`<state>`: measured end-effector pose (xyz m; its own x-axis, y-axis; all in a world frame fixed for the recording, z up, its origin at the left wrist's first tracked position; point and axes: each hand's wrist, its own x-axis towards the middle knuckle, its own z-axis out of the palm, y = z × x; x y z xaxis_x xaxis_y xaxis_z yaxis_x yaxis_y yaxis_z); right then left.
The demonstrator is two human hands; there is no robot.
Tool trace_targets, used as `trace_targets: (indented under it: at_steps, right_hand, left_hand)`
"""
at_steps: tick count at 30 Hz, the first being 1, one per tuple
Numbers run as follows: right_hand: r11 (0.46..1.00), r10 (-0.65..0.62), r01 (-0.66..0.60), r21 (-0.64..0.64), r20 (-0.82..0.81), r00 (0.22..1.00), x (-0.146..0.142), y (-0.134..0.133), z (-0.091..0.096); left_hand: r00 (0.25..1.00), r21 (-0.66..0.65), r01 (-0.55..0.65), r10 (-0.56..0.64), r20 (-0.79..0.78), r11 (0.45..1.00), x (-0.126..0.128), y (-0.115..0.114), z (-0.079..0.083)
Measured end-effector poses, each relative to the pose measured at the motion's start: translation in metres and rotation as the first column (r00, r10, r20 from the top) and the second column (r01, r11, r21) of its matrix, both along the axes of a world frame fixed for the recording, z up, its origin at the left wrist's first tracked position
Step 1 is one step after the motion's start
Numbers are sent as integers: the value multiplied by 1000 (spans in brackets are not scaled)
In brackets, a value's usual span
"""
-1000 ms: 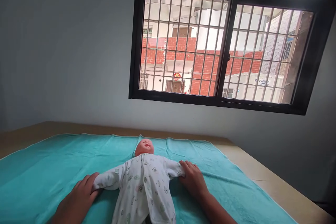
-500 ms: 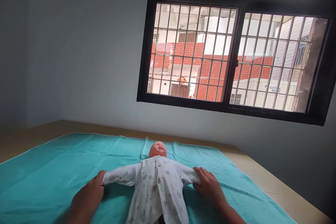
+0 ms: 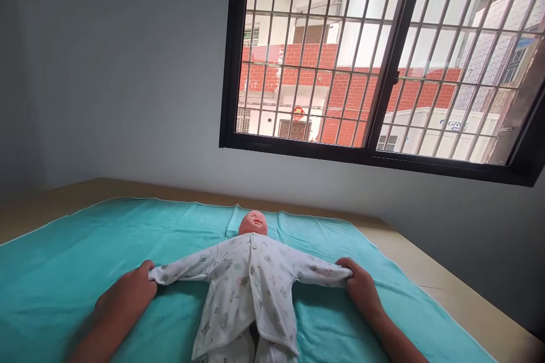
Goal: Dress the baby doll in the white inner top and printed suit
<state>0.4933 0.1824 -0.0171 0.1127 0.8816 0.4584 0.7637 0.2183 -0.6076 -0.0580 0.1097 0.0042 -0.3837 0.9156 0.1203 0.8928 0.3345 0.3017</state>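
Note:
A baby doll (image 3: 254, 223) lies face up, its head toward the wall, dressed in a white long-sleeved baby top (image 3: 251, 286) with small printed figures. Both sleeves are stretched out sideways. At the end of the sleeve on the left, my left hand (image 3: 131, 289) is closed on the cuff. My right hand (image 3: 361, 286) grips the other cuff, fingers pinched together. The doll's own hands do not show. White printed cloth also covers the legs at the bottom edge, below a dark gap under the top's hem.
A turquoise blanket (image 3: 106, 249) lies under the doll on a light wooden surface (image 3: 430, 272). Behind stands a grey wall (image 3: 128, 96) with a dark-framed, barred window (image 3: 298, 144).
My right hand has moved outward to the sleeve's end, and both sleeves are now stretched wider. The view has tipped down, showing more of the doll's lower body.

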Motion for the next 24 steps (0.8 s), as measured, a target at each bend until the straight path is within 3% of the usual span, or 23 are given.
trace_targets:
  at_steps: [4,7,9,11,14,16,18,19,22,24]
  right_hand:
    - [972,-200,219,82,-192,961,20,2,3]
    - [971,-157,202,129,-295,943,6,-3,14]
    - [984,-1,58,168,-322,947,-22,-12,25]
    - [966,231,-184,180,-289,929,-61,-29,37]
    - [867,498,-497,47,-130,857,-122,-65,51]
    - [798,602,-602,-13,-13,798,-154,-88,54]
    - [797,593,-601,52,117,797,-175,-103,50]
    - [801,567,-589,103,182,803,-181,-107,46]
    - [770,482,-583,259,363,797,-185,-108,32]
    - [713,443,-612,341,458,771,-181,-104,26]
  left_hand:
    - [994,122,-22,35,-106,992,3,-1,-3]
    - [977,328,112,-42,-211,938,10,-1,-6]
    - [954,447,261,-158,-254,856,26,-4,-6]
    - [900,482,435,-362,-241,760,49,-13,-3]
    - [671,434,710,-721,-175,555,88,-35,1]
    - [540,480,785,-812,-219,392,110,-49,1]
    - [491,532,801,-809,-323,274,123,-58,0]
    - [494,548,798,-793,-358,250,127,-59,-2]
    - [511,554,794,-768,-385,251,131,-55,-6]
    - [443,532,830,-781,-441,170,131,-48,-6]
